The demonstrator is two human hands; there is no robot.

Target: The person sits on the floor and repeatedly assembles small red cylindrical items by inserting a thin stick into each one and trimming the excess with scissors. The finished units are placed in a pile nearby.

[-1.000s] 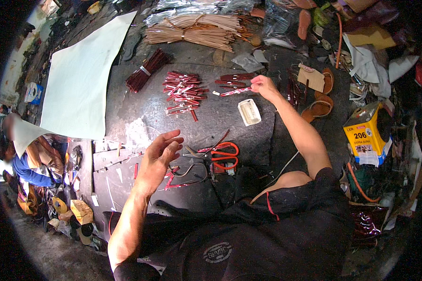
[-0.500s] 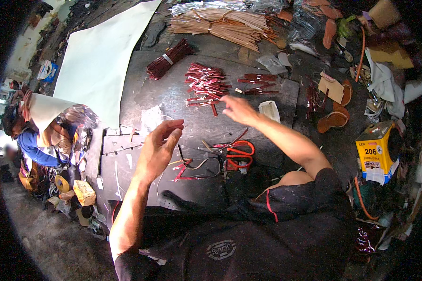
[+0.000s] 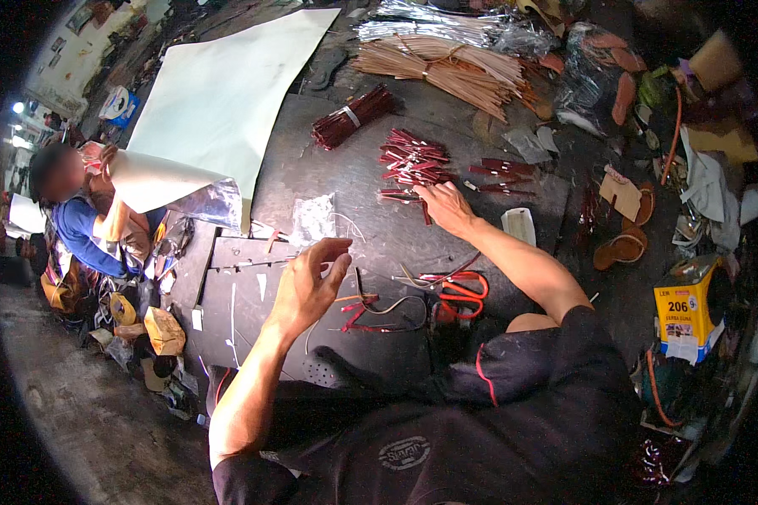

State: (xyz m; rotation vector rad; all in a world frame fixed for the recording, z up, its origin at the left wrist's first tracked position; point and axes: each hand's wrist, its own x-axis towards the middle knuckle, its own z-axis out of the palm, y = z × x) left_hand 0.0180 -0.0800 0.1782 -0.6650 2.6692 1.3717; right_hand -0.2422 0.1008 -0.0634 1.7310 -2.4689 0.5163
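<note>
A loose pile of short, shiny dark red strips (image 3: pixel 414 158) lies on the dark work board (image 3: pixel 290 160). At the pile's near edge my right hand (image 3: pixel 448 207) has its fingertips together on the end of a strip; the grip is partly hidden. My left hand (image 3: pixel 312 286) hovers over the board, fingers loosely curved, thumb apart, holding nothing. Beyond it, to the right, are orange-handled scissors (image 3: pixel 463 295), with thin cords and red scraps (image 3: pixel 360 316) beside them. A smaller group of red strips (image 3: pixel 503 171) lies right of the pile.
A tied dark red bundle (image 3: pixel 354 118) and tan strip bundles (image 3: pixel 446 71) lie farther back. A large white sheet (image 3: pixel 219 101) slopes at left, where a person in blue (image 3: pixel 88 231) handles its curled end. Sandals (image 3: pixel 623 248) and a yellow can (image 3: pixel 689 307) are at right.
My right hand has come down onto the near edge of the strip pile. My left hand stays raised and empty. The view has shifted, and the person at left has lifted their head.
</note>
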